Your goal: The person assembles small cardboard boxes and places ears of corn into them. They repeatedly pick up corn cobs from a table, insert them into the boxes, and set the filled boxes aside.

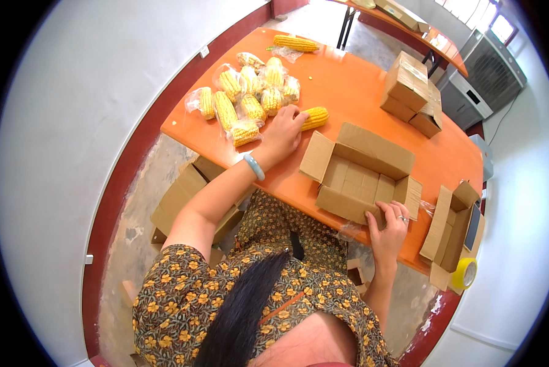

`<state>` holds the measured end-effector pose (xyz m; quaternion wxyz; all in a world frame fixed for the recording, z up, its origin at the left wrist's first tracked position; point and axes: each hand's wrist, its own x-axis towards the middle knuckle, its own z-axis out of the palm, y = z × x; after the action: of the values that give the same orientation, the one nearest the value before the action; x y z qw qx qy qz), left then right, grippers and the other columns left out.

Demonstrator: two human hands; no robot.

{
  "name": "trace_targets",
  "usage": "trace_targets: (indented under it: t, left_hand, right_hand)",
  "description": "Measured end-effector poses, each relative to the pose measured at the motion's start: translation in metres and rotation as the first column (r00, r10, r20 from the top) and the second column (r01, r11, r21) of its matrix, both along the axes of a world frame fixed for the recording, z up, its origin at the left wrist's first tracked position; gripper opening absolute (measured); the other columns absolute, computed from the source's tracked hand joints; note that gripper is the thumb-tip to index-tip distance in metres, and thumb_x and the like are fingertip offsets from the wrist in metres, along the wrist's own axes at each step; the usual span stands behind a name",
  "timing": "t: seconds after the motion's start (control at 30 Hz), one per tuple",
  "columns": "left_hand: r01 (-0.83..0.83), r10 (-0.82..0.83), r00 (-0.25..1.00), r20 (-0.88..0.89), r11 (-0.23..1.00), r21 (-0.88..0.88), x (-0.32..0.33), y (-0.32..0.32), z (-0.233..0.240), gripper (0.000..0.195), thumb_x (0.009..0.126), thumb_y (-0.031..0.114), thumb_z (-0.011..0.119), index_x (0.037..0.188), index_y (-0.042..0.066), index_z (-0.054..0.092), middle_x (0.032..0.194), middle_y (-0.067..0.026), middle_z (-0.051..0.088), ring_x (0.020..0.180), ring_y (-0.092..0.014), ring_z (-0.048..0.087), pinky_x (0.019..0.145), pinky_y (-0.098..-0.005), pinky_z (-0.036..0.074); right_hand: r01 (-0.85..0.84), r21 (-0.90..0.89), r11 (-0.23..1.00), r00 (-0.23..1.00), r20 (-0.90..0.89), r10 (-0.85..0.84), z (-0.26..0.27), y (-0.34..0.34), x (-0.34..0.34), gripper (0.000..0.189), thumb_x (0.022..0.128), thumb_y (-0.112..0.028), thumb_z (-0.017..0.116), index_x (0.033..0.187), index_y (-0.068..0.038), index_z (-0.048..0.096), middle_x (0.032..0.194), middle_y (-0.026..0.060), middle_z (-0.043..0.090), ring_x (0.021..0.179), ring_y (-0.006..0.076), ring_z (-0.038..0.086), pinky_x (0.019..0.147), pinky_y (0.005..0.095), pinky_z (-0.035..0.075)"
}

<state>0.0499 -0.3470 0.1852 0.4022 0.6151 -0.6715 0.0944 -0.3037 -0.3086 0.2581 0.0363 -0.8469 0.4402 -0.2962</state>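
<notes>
My left hand [283,130], with a pale bangle at its wrist, grips the left end of a bare yellow corn cob [317,118] on the orange table [347,87]. Left of it lies a cluster of several cobs in clear plastic wrapping [252,108]. An open cardboard box [354,179], its flaps folded outward and its bottom bare, stands in front of me. My right hand [390,229] pinches the near flap of that box close to its right corner, fingers over the edge.
A second open box [448,229] stands at the table's right edge, with a roll of yellow tape [464,273] beside it. Closed cartons [405,87] are stacked at the back right. Another cob [295,43] lies at the far end. More cardboard [182,197] is below the table.
</notes>
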Motion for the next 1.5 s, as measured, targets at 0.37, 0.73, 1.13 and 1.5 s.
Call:
trace_targets:
  t: [0.37, 0.73, 1.13, 1.5]
  left_hand:
    - [-0.083, 0.076, 0.993, 0.093, 0.994, 0.075, 0.032, -0.048, 0.048, 0.02, 0.086, 0.013, 0.069, 0.103, 0.004, 0.07, 0.101, -0.0134, 0.066, 0.104, -0.033, 0.061, 0.089, -0.043, 0.052]
    - [-0.373, 0.229, 0.92, 0.319, 0.765, 0.525, 0.138, -0.168, 0.048, 0.039, 0.102, 0.038, 0.048, 0.116, 0.009, 0.071, 0.126, -0.0121, 0.066, 0.131, -0.034, 0.05, 0.112, -0.0555, 0.035]
    - [-0.311, 0.204, 0.95, 0.235, 0.61, 0.729, 0.162, -0.238, 0.021, 0.038, 0.094, 0.013, 0.045, 0.121, 0.005, 0.07, 0.114, -0.0192, 0.071, 0.108, -0.032, 0.068, 0.1, -0.0506, 0.045]
    - [-0.115, 0.164, 0.985, -0.052, 0.853, 0.508, 0.2, -0.19, 0.041, 0.024, 0.093, 0.012, 0.06, 0.112, 0.002, 0.072, 0.108, -0.0172, 0.073, 0.105, -0.028, 0.069, 0.09, -0.0379, 0.054]
  right_hand:
    - [0.095, -0.115, 0.989, 0.979, 0.19, -0.072, -0.008, -0.005, -0.016, 0.024, 0.087, -0.007, 0.068, 0.111, -0.003, 0.068, 0.12, 0.0123, 0.066, 0.127, 0.0376, 0.051, 0.106, 0.0483, 0.04]
    - [0.171, -0.036, 0.985, 0.953, 0.26, -0.156, -0.03, -0.001, -0.021, 0.017, 0.094, -0.008, 0.058, 0.107, -0.002, 0.068, 0.118, 0.0141, 0.065, 0.123, 0.0391, 0.053, 0.106, 0.051, 0.039]
    - [0.188, 0.024, 0.982, 0.947, 0.259, -0.188, -0.023, -0.004, -0.014, 0.014, 0.093, -0.002, 0.058, 0.104, -0.002, 0.066, 0.114, 0.014, 0.064, 0.121, 0.0386, 0.052, 0.103, 0.0493, 0.041]
    - [0.138, 0.021, 0.99, 0.962, 0.235, -0.139, -0.013, -0.009, -0.013, 0.014, 0.094, -0.003, 0.058, 0.104, -0.001, 0.067, 0.116, 0.0144, 0.064, 0.12, 0.0384, 0.053, 0.103, 0.0487, 0.04]
